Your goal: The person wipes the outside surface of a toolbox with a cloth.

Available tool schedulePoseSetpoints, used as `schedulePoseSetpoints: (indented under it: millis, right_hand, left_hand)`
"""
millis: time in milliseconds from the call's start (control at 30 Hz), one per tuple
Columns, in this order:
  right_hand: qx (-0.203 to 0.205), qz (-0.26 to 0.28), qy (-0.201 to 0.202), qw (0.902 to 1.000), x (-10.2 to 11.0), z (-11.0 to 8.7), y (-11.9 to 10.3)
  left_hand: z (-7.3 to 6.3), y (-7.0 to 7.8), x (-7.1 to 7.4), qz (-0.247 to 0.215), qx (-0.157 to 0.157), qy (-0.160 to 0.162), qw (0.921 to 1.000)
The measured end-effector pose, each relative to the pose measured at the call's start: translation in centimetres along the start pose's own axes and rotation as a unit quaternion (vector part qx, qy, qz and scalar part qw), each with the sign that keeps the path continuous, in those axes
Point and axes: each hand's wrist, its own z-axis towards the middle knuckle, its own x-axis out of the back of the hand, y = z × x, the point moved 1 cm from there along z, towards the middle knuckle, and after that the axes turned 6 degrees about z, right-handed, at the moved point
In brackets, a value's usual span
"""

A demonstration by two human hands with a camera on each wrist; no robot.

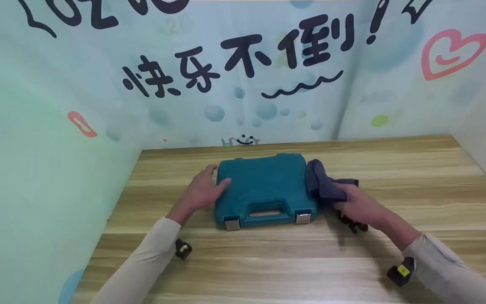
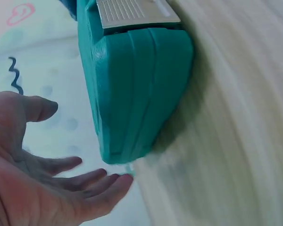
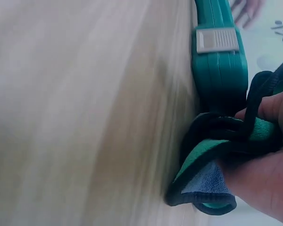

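A teal plastic carrying case (image 1: 264,181) lies flat on the wooden table, its handle and two metal latches (image 1: 303,218) facing me. My left hand (image 1: 204,188) is at the case's left end, thumb over the top edge; in the left wrist view its fingers are spread and relaxed, with a gap from the case's side. Bunched in my right hand (image 1: 361,206) is a folded cloth (image 1: 325,183), dark blue-grey outside, with green and grey-blue faces and dark edging in the right wrist view. The cloth is against the case's right side. Some right fingers are hidden behind it.
The wooden tabletop (image 1: 260,270) stretches around the case. Behind it hangs a pale printed backdrop (image 1: 243,114) with black lettering, and a pale green wall panel (image 1: 36,169) stands at the left. Small dark cameras (image 1: 400,272) sit at both wrists.
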Motion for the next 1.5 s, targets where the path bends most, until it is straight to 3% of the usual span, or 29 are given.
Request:
schedulePoseSetpoints:
  millis: [200,433,833,1100,1367,1500]
  right_hand:
    - [-0.009,0.044,0.011,0.9989,0.2,1.6,0.3]
    - [-0.025,0.096,0.041,0.9942,-0.2,2.9,0.4]
    - [-0.032,0.113,0.056,0.9915,-0.7,3.7,0.1]
    - [-0.025,0.102,0.066,0.9922,-0.6,3.6,0.3]
    - [-0.028,0.132,0.081,0.9876,-1.1,3.5,0.8]
    - [-0.036,0.154,0.083,0.984,-1.2,3.5,0.8]
  left_hand:
    - [-0.5,-1.1,-0.7,-0.109,0.055,-0.066,0.9903]
    - [-0.3,-1.4,-1.0,-0.176,0.086,-0.068,0.9783]
    - [0.7,-1.8,-1.6,-0.203,0.124,-0.061,0.9693]
    - [1.0,-1.4,-1.7,-0.23,0.127,-0.069,0.9623]
    - [0.7,-1.6,-2.5,-0.28,0.165,-0.086,0.9417]
    - [0.6,-1.2,-3.5,-0.355,0.172,-0.08,0.9156]
